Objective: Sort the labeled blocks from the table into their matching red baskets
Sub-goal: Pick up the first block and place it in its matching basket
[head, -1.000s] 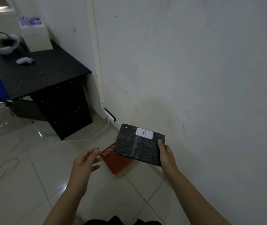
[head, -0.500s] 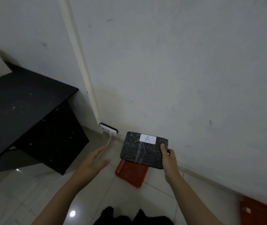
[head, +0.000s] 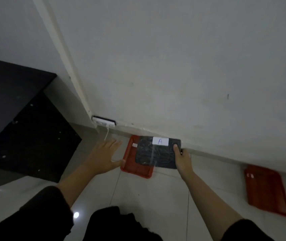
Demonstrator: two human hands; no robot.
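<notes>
My right hand [head: 182, 158] grips the right edge of a flat dark block [head: 154, 153] with a white label marked "A". The block hangs low over a red basket [head: 130, 164] that sits on the tiled floor against the wall. The basket's right part is hidden under the block. My left hand [head: 104, 153] is spread flat with fingers apart, just left of the basket's rim, holding nothing. A second red basket [head: 265, 188] lies on the floor at the far right.
A black table [head: 16, 105] stands at the left, close to my left arm. A white power strip [head: 104, 121] with a cable lies at the wall's foot. The white wall runs right behind both baskets.
I have moved nearer and lowered the block over the left basket. My left hand has reached forward beside the basket's rim. The second basket has come fully into view.
</notes>
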